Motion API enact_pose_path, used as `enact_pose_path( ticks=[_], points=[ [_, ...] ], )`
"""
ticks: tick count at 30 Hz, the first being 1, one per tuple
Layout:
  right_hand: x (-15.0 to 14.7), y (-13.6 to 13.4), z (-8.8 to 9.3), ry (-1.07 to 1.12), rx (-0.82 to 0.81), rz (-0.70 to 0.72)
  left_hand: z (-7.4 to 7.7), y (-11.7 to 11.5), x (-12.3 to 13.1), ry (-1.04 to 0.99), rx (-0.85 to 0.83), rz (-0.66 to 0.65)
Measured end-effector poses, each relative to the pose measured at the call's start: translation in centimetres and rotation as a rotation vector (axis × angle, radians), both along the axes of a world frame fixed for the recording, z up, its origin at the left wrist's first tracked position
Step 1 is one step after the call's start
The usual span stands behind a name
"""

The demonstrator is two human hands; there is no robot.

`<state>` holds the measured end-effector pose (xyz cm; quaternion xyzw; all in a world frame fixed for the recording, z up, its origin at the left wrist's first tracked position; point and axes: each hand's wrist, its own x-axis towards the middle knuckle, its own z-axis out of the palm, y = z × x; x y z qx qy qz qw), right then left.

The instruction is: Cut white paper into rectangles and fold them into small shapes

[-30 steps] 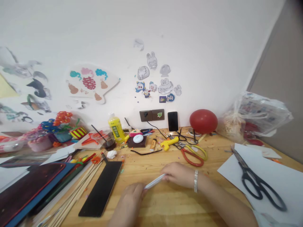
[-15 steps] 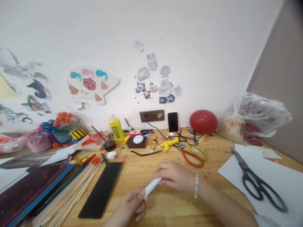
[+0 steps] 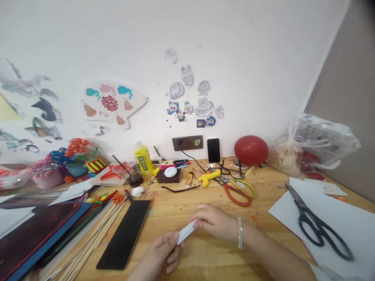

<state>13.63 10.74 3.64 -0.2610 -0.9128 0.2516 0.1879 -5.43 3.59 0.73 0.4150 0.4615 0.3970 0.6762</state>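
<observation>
The strip [image 3: 185, 233] is held aslant between the two hands, above the front middle of the table [image 3: 222, 263]. Its front-left end is pinched by the left hand [image 3: 162, 249], the thumb being laid on top and the other fingers curled beneath. Its back-right end is pinched by the right hand [image 3: 213, 220], between the thumb and the fingers arched over it; how the outer fingers are placed there cannot be told. The middle of the strip is left uncovered between them. To the left of the hands, the board [image 3: 125, 234] is laid, its handle toward the back edge, with the sticks [image 3: 96, 237] beside it. Toward the right edge, the black scissors [image 3: 305, 212] are rested on a sheet [image 3: 345, 210]; the balloon [image 3: 251, 150] is set at the back edge.
</observation>
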Motion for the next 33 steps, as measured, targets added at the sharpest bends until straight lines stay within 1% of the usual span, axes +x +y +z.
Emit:
enact_pose_path(
  ticks=[2, 4, 8, 10, 12, 14, 17, 21, 25, 27, 28, 31, 33],
  points=[
    [-0.1, -0.1, 0.2, -0.020, -0.004, 0.011, 0.0, -0.2, 0.2, 0.087, 0.046, 0.052],
    [-0.4, -0.4, 0.3, -0.042, -0.006, 0.039, 0.0, -0.4, 0.5, 0.272, 0.151, 0.067],
    [-0.8, -0.9, 0.4, -0.078, -0.003, 0.089, 0.1, -0.9, 1.1, 0.706, 0.457, -0.072],
    [-0.8, -1.0, 0.5, -0.095, 0.001, 0.100, -0.1, -1.2, 1.3, 0.852, 0.514, -0.096],
    [-0.8, -1.0, 0.6, -0.108, 0.005, 0.109, -0.3, -1.3, 1.4, 0.901, 0.502, -0.088],
    [-0.8, -1.0, 0.7, -0.116, 0.011, 0.114, -0.4, -1.4, 1.5, 0.866, 0.482, -0.090],
    [-0.7, -1.0, 0.7, -0.118, 0.028, 0.114, -0.1, -1.3, 1.5, 0.803, 0.468, -0.089],
    [-0.5, -0.8, 0.6, -0.110, 0.046, 0.115, 0.0, -1.2, 1.3, 0.812, 0.481, -0.108],
    [-0.1, -0.3, 0.7, -0.082, 0.076, 0.151, -0.5, -1.3, 1.1, 0.842, 0.510, -0.040],
    [0.0, -0.2, 0.8, -0.073, 0.088, 0.160, -0.5, -1.5, 1.2, 0.887, 0.521, -0.004],
    [0.1, -0.1, 0.8, -0.072, 0.089, 0.155, -0.3, -1.6, 1.2, 0.920, 0.532, -0.009],
    [0.1, 0.0, 0.7, -0.061, 0.085, 0.103, 0.5, -1.7, 1.1, 1.098, 0.590, -0.067],
    [0.2, 0.1, 0.5, -0.050, 0.079, 0.071, 1.0, -1.6, 1.0, 1.226, 0.627, -0.077]
  ],
)
